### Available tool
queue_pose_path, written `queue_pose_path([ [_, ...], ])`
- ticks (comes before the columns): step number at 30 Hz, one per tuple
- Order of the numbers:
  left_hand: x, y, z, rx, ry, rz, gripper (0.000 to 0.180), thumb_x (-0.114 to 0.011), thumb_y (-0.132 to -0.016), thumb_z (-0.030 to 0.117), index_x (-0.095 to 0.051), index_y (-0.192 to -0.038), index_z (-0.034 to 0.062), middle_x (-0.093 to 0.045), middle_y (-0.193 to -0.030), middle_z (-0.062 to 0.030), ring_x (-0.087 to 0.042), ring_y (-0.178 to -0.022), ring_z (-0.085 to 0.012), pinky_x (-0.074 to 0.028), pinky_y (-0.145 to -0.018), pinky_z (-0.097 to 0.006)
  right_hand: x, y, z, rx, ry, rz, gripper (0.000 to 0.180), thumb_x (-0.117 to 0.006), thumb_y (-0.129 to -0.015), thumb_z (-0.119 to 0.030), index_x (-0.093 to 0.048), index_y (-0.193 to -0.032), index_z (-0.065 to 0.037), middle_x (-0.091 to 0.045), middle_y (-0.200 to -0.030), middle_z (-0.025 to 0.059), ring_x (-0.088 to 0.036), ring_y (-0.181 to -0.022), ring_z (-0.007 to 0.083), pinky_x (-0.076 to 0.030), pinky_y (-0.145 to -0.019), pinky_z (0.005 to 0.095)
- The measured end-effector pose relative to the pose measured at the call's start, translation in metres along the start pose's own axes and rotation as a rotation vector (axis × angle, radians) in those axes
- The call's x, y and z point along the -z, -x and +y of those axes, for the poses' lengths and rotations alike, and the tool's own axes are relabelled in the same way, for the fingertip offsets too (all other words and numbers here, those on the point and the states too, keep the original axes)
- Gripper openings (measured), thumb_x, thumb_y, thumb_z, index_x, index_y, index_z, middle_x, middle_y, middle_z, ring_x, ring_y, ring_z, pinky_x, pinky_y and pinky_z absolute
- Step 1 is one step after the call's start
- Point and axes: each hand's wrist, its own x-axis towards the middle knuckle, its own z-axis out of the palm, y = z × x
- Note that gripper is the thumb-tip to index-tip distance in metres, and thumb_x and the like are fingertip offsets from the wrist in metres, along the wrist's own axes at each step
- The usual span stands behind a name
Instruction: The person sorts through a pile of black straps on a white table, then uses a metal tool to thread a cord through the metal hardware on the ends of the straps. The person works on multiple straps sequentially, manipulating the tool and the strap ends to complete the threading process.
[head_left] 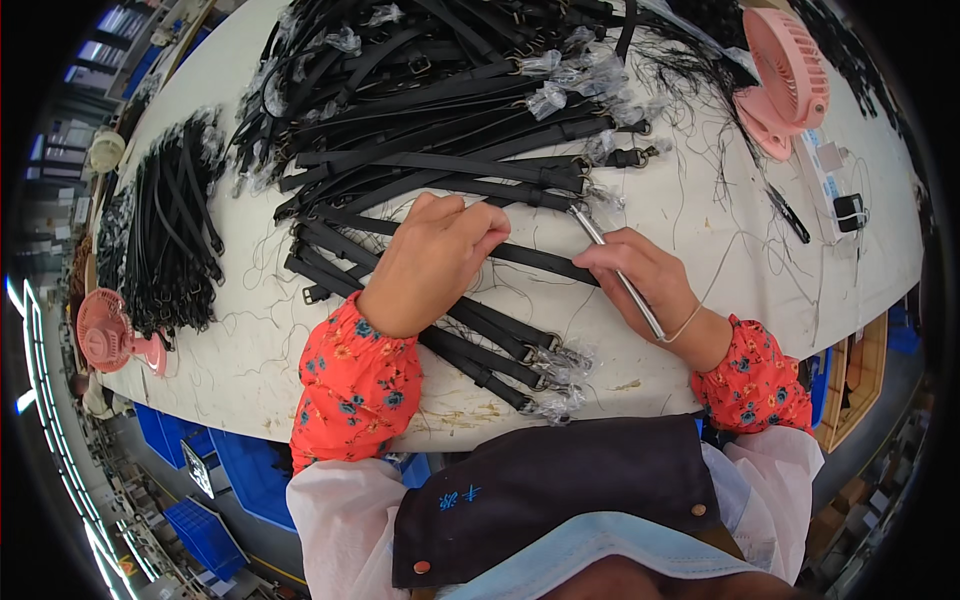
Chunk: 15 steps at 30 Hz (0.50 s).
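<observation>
My left hand [435, 262] is over the black straps, its fingers pinched together. Whatever the fingertips grip is too small or hidden to tell. A black strap [545, 262] runs from beneath this hand toward my right hand [650, 285]. My right hand is closed round a slim silver metal tool [589, 227], held slantwise like a pen. The tool's upper end lies by the buckle end of another strap [540, 195]. Below my left hand, several straps [490, 345] lie side by side, their metal fittings wrapped in clear plastic [562, 370].
A big heap of black straps [420, 90] covers the table's far side; another bundle [165, 230] lies left. Pink fans stand at the far right [785, 75] and left [105, 330]. Black-handled cutters [788, 215] lie near a white power strip [822, 190]. Loose threads litter the pale tabletop [690, 215].
</observation>
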Motion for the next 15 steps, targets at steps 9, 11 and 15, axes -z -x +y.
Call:
queue_pose_path([
  [9,0.029,0.000,-0.002,0.064,0.337,-0.334,0.007,-0.067,-0.092,0.010,-0.066,-0.092,0.0031,-0.067,-0.079,-0.0084,-0.058,-0.066,-0.0169,-0.048,-0.066,-0.031,-0.001,0.002,0.002,0.012,0.020,0.006,0.035,-0.065,-0.085,0.012,-0.064,-0.111,-0.010,-0.059,-0.092,0.0118,-0.062,-0.075,0.0286,-0.051,-0.067,0.0339],
  [11,0.018,-0.002,0.007,0.149,0.711,-0.312,0.009,-0.062,-0.098,0.012,-0.062,-0.095,0.0030,-0.069,-0.082,-0.0074,-0.057,-0.067,-0.0093,-0.046,-0.063,-0.026,-0.001,0.000,0.000,0.000,0.009,-0.006,0.034,-0.065,-0.085,0.012,-0.064,-0.111,-0.010,-0.059,-0.093,0.0117,-0.062,-0.075,0.0282,-0.051,-0.067,0.0339],
  [15,-0.012,0.002,0.012,0.394,1.230,-0.411,0.013,-0.053,-0.105,0.019,-0.052,-0.103,0.0062,-0.065,-0.085,-0.0025,-0.045,-0.065,-0.0033,-0.038,-0.058,-0.019,-0.001,0.001,0.001,0.016,0.037,-0.009,0.037,-0.065,-0.084,0.013,-0.063,-0.113,-0.011,-0.058,-0.094,0.0116,-0.061,-0.076,0.0278,-0.051,-0.068,0.0337],
])
